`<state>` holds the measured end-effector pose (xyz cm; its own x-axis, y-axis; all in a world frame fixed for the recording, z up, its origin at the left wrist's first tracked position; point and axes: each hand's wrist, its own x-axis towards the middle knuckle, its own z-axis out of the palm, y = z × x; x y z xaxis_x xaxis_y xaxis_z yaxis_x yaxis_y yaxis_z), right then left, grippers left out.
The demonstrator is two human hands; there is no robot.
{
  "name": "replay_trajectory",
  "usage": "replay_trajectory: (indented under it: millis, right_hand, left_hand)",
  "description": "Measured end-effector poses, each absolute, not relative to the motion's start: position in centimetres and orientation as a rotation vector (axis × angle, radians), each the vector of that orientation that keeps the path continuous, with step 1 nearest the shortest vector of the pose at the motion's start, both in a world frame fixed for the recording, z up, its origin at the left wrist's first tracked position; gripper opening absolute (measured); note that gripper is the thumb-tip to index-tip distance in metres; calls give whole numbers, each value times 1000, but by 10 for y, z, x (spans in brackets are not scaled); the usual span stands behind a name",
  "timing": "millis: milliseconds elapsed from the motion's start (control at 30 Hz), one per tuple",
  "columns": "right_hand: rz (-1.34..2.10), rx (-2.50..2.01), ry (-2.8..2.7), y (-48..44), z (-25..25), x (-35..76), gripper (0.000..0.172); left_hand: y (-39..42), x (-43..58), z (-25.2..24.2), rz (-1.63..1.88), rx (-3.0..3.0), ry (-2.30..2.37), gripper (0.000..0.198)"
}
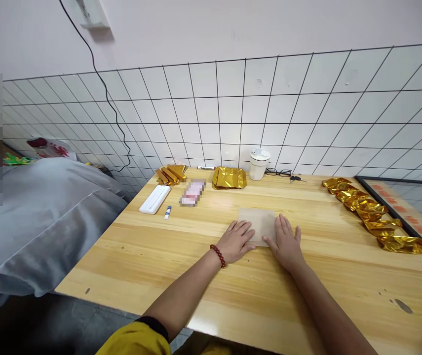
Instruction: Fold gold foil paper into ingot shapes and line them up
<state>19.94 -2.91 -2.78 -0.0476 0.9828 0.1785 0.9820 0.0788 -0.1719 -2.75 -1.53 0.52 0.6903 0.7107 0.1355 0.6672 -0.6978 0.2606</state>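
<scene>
Head view. Both hands flat, fingers spread, gripping nothing: left hand (pixel 236 241) over the near left part of a tan sheet (pixel 261 222), right hand (pixel 287 245) at its right edge. Sheet lies between them on the table (pixel 159 268). Possible trouble, I judge: uneven pressure could skew or crease it. Writing: white case (pixel 155 199), beyond and left of the hands, has faint print, illegible; blue-and-white tube (pixel 168 212) just beside it, label too small. No brand readable.

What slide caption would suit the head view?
Left hand and right hand touch a beige sheet, gold foil and a white cup beyond.
</scene>
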Motion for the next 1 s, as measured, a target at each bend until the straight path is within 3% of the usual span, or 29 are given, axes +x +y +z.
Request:
replay_trajectory:
  millis: [333, 1000]
  right_hand:
    - [-8, -1303, -2634, -33, -24, 201, 80]
    - [-78, -1762, -2384, -32, -32, 196, 74]
  left_hand:
    - [-15, -27, 6, 329, 2712, 1106, 58]
    - [-15, -27, 5, 336, 2719, 1117, 54]
